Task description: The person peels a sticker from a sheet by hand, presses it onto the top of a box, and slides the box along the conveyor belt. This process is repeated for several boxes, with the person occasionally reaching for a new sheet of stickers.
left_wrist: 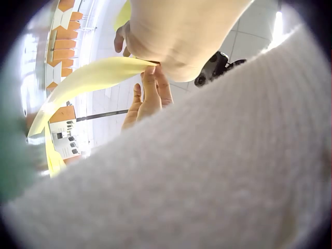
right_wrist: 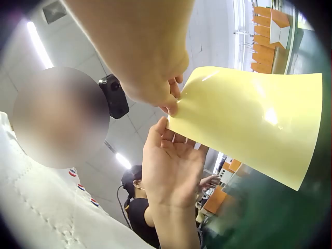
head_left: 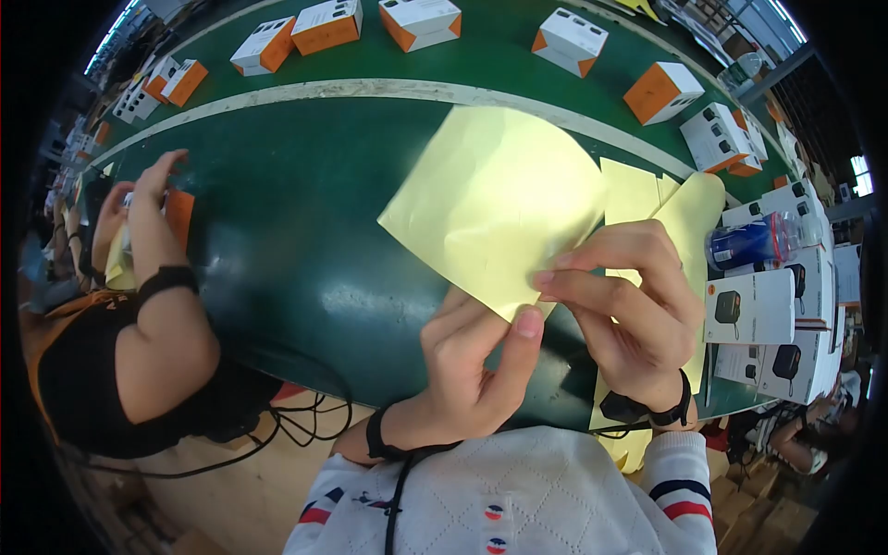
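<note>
A glossy pale yellow sheet [head_left: 499, 203], gently curved, is held up above the green table by its near corner. My left hand [head_left: 476, 365] grips that corner from below, thumb on top and fingers behind the sheet. Right beside it, my right hand [head_left: 634, 310] pinches the sheet's edge between thumb and fingertips. In the right wrist view the sheet [right_wrist: 249, 114] spreads out flat from both hands, with the left palm [right_wrist: 174, 168] under its edge. More yellow sheets [head_left: 689, 231] lie on the table behind the right hand, partly covered by it.
White-and-orange boxes [head_left: 421, 23] stand along the far strip of the green table [head_left: 277, 176]. On the right are stacked white boxes [head_left: 749, 310] and a blue-labelled bottle [head_left: 754, 240]. Another person's arm [head_left: 162, 240] works at the left; black cables [head_left: 305, 421] hang at the table's near edge.
</note>
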`<action>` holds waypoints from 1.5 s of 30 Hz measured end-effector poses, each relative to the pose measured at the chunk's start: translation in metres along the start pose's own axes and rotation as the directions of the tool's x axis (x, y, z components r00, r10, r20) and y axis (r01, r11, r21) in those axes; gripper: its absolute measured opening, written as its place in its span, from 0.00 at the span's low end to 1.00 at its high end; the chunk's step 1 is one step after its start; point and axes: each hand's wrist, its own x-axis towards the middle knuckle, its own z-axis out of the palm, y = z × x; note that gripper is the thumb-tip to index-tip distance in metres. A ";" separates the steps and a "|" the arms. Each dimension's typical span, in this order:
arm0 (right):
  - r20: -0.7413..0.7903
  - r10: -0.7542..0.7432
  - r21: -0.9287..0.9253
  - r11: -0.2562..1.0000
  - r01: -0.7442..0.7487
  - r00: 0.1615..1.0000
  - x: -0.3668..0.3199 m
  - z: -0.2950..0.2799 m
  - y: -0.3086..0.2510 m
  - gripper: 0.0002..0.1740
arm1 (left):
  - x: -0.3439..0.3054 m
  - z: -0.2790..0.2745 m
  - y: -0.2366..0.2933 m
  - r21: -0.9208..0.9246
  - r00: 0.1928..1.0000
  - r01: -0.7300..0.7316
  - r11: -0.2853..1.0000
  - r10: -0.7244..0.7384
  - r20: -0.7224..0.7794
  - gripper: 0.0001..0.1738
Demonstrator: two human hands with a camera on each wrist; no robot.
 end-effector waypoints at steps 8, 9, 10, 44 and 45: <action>0.024 -0.262 -0.192 0.946 0.262 0.965 -0.013 -0.005 0.008 0.19 | 0.002 -0.004 0.005 -0.190 0.990 0.142 0.971 -0.138 0.036 0.13; 0.019 -0.272 -0.200 0.942 0.270 0.962 -0.012 -0.004 0.008 0.19 | 0.002 -0.006 0.004 -0.218 0.985 0.169 0.961 -0.162 0.053 0.14; 0.013 -0.282 -0.207 0.938 0.278 0.959 -0.011 -0.003 0.009 0.19 | 0.003 -0.005 0.005 -0.246 0.981 0.193 0.950 -0.190 0.039 0.13; -0.508 0.686 -0.530 0.228 -0.817 0.521 0.013 -0.112 0.391 0.69 | 0.000 -0.004 -0.001 -0.196 0.932 0.202 0.959 -0.250 -0.263 0.33; -0.504 0.644 -0.446 0.376 -0.812 0.575 0.011 -0.112 0.388 0.69 | -0.003 -0.012 -0.005 -0.105 0.948 0.185 0.977 -0.205 -0.243 0.30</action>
